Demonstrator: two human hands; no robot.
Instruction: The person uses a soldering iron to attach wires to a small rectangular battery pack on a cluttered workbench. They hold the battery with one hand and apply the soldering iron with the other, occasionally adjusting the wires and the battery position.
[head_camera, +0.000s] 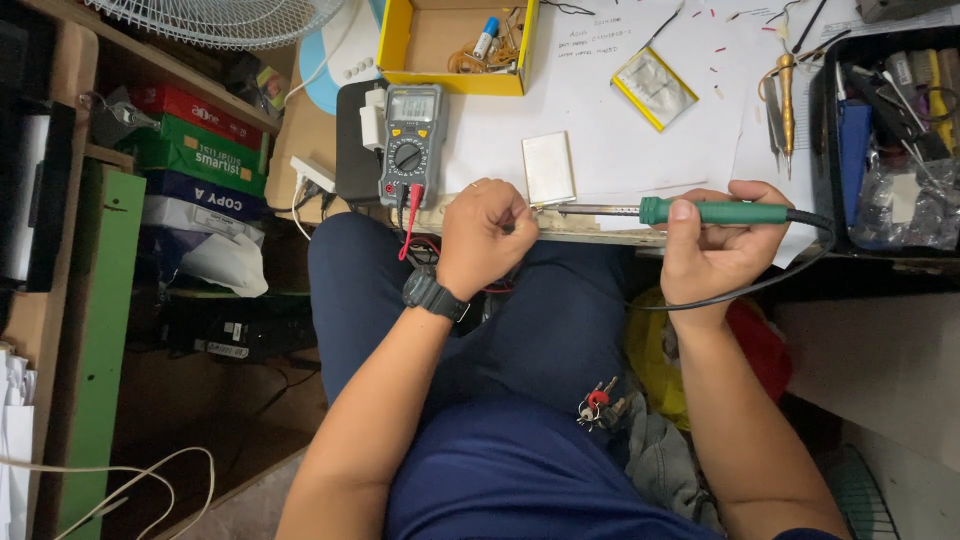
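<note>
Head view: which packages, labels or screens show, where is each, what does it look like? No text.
Grey handheld multimeter: desk edge, left of the left hand; pale rectangular screen, round black dial.
Stacked paper-ream packages: left shelf; red, green, blue and white wrappers.
Yellow open cardboard box: top centre; small parts inside.
Silver flat pouch cell: on white paper, above the left hand.
Yellow-edged silver pouch: upper right of centre.

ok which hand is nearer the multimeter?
Left. The left hand is closed just right of the multimeter, near its red lead. The right hand grips the soldering iron further right.
</note>
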